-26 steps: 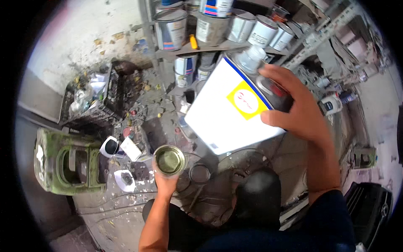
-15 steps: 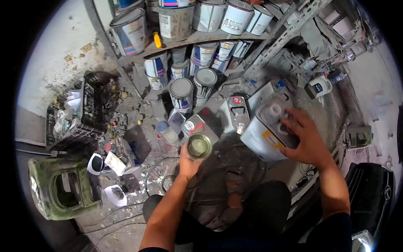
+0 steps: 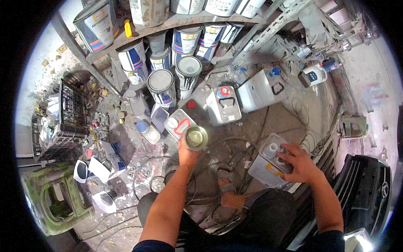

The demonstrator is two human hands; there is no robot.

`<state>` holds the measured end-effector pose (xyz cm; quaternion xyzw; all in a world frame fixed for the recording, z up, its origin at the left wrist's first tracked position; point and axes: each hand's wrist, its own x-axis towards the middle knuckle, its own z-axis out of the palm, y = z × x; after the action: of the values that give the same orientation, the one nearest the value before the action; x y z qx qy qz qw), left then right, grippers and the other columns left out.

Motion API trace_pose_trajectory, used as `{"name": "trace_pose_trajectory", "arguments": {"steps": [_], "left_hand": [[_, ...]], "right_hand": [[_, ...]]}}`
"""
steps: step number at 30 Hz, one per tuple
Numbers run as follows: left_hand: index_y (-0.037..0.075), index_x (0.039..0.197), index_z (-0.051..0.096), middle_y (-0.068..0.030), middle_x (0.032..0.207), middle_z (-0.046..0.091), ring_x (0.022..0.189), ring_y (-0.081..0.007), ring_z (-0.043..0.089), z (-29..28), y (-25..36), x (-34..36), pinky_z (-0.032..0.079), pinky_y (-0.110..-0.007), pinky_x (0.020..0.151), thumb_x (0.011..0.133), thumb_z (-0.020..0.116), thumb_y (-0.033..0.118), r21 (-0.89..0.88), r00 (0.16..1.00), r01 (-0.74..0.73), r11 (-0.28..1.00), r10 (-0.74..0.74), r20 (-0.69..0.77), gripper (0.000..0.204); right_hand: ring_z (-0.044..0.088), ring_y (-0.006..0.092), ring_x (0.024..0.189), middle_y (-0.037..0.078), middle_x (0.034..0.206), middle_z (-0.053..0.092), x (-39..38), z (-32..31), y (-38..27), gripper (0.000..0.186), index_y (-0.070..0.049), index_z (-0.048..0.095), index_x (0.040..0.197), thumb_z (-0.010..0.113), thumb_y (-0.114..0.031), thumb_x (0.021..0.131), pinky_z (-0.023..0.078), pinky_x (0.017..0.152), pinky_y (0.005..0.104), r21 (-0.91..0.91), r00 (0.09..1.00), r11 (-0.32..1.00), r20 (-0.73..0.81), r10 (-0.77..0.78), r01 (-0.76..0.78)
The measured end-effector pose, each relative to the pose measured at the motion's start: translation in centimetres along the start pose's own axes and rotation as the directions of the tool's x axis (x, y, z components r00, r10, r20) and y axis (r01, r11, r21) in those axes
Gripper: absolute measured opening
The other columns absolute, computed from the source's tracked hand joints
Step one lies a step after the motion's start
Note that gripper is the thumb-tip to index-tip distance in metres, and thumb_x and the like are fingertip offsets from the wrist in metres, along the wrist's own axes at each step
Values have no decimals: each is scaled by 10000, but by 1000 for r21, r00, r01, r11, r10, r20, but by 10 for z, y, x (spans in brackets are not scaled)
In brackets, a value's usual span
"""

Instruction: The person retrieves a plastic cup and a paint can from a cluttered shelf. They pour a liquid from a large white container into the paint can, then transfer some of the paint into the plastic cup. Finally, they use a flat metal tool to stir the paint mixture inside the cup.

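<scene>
Gold shines inside the small can (image 3: 196, 137) that you hold up in your left hand (image 3: 187, 154). Your fingers are closed around its side, and its open top faces up at you. I cannot tell how full it is. Your right hand (image 3: 299, 163) is part open, with its fingers and thumb bent over the top of a square can (image 3: 262, 171) that has a pale spout and a yellow patch. That can is just past your right knee (image 3: 270, 210), but I cannot tell if it touches the floor.

Right behind the small can is a silver can (image 3: 187, 117) with a red handle. Next to it, on the left, sits a jar (image 3: 150, 133) with a blue lid. Farther back are a grey can (image 3: 224, 111) with a red cap and a big jug (image 3: 254, 90) with a blue cap. Paint cans (image 3: 161, 87) stand near the shelf (image 3: 184, 22). Far to your left is a green stool (image 3: 40, 197).
</scene>
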<state>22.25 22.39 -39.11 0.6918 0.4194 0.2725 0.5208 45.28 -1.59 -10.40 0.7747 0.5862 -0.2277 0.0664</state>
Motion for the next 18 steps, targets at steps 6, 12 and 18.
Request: {"name": "trace_pose_trajectory", "arguments": {"steps": [6, 12, 18], "left_hand": [[17, 1363, 338, -215, 1270, 495, 1174, -382, 469, -6, -15, -7, 404, -436, 979, 638, 792, 150, 49, 997, -75, 996, 75, -8, 866], [-26, 1352, 328, -241, 1257, 474, 1149, -402, 472, -20, -19, -28, 393, -434, 988, 679, 783, 174, 117, 997, -75, 990, 77, -16, 836], [-5, 1298, 395, -217, 1222, 520, 1082, -342, 553, -50, -23, -57, 446, -394, 945, 754, 732, 134, 243, 1000, 0, 970, 1, -1, 655]], "right_hand": [[428, 454, 1210, 141, 1392, 427, 18, 7, -18, 701, -174, 555, 1253, 732, -366, 603, 382, 981, 571, -78, 994, 994, 83, -64, 71], [445, 450, 1196, 134, 1369, 446, 62, 2, -41, 657, -189, 563, 1245, 725, -373, 635, 418, 965, 536, -127, 967, 970, 179, -184, 208], [511, 393, 1124, 145, 1285, 502, 118, -9, -73, 560, -139, 600, 1133, 726, -355, 632, 456, 901, 500, -147, 900, 913, 285, -330, 381]]}}
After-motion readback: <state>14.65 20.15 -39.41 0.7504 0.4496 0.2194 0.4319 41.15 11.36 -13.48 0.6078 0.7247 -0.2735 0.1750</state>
